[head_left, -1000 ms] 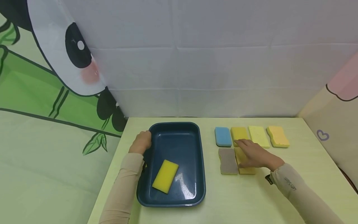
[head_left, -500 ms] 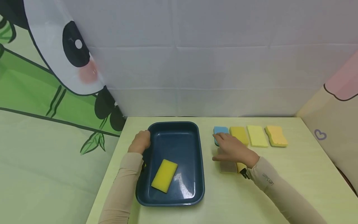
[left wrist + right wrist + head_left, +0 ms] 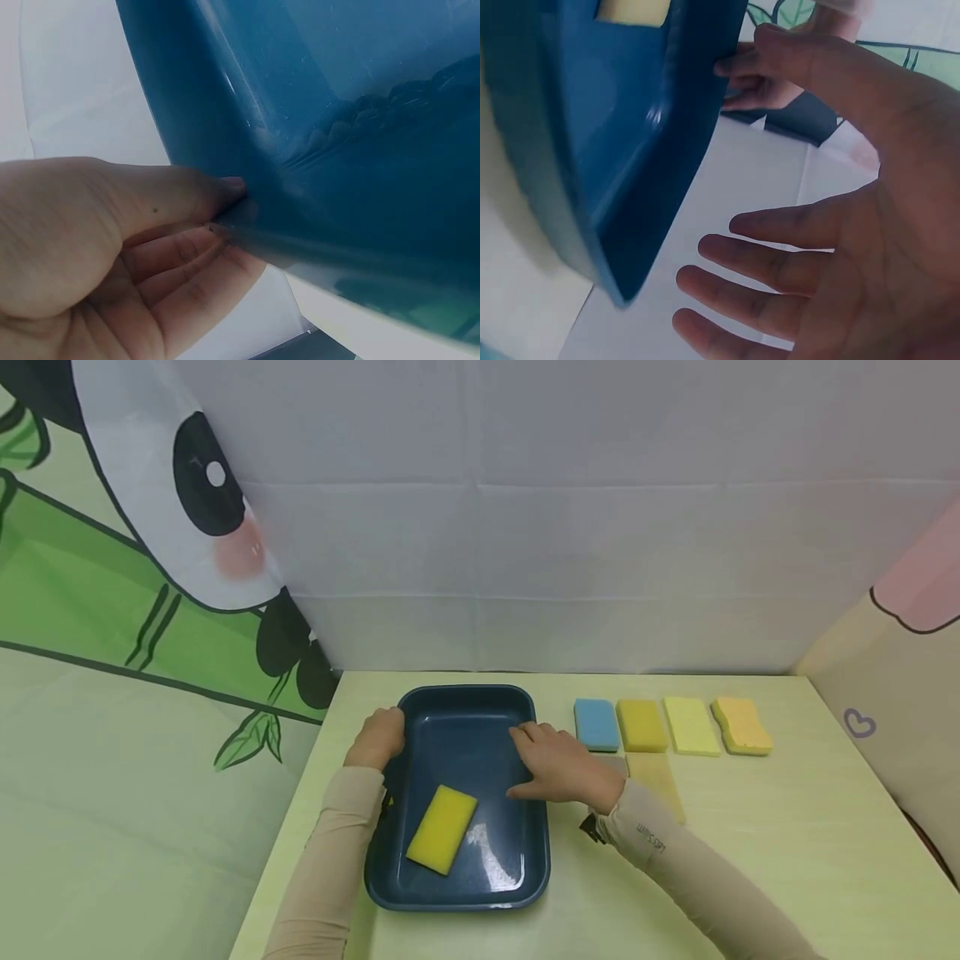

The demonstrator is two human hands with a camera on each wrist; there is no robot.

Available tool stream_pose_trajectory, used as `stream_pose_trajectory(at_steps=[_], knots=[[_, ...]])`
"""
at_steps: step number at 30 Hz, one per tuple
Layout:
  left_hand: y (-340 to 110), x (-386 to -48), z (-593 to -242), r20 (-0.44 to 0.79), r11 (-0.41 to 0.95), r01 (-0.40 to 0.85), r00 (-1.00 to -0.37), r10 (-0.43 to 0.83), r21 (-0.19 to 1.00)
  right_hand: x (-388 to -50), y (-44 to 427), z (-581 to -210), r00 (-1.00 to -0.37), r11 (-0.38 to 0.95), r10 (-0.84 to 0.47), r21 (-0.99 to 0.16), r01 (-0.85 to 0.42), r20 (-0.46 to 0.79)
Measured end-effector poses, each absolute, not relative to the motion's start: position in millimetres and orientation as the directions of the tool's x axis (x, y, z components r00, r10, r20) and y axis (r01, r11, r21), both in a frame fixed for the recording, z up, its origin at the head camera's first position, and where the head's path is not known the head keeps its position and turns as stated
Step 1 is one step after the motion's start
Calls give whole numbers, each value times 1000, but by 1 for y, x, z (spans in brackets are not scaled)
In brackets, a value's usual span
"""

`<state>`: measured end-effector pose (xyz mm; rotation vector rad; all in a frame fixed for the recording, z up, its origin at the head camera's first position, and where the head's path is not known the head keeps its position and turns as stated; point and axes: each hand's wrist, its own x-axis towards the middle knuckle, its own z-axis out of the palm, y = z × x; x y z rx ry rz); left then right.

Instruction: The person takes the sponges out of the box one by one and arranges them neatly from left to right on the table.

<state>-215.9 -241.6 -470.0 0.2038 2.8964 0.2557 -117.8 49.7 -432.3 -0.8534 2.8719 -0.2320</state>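
A dark blue tray point(image 3: 457, 902) stands on the table with a yellow sponge point(image 3: 442, 829) lying slanted in its lower left part. My left hand point(image 3: 377, 737) grips the tray's left rim; the left wrist view shows the thumb inside and the fingers outside the wall. Above the tray's right rim hovers my right hand point(image 3: 562, 766), fingers spread and nothing held. In the right wrist view its palm and fingers are bare beside the tray point(image 3: 615, 112).
Right of the tray, a back row holds a blue sponge point(image 3: 597, 725), a yellow sponge point(image 3: 641, 726), a pale yellow sponge point(image 3: 691, 727) and a wavy-edged sponge point(image 3: 742, 727). In front, a grey-faced sponge point(image 3: 613, 763) and a yellowish one point(image 3: 654, 778) are partly covered by the right arm.
My right hand has moved left from the yellowish front sponge, past the grey-faced one, to the tray's right rim. The left hand, tray and sponges have kept their places.
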Motion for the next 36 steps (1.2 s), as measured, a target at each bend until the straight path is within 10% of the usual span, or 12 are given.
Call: stream_pose_trajectory(at_steps=[36], knots=[[-235, -218, -466, -222, 980, 119, -963, 153, 159, -103, -74, -480, -760, 778, -625, -54, -626, -181]])
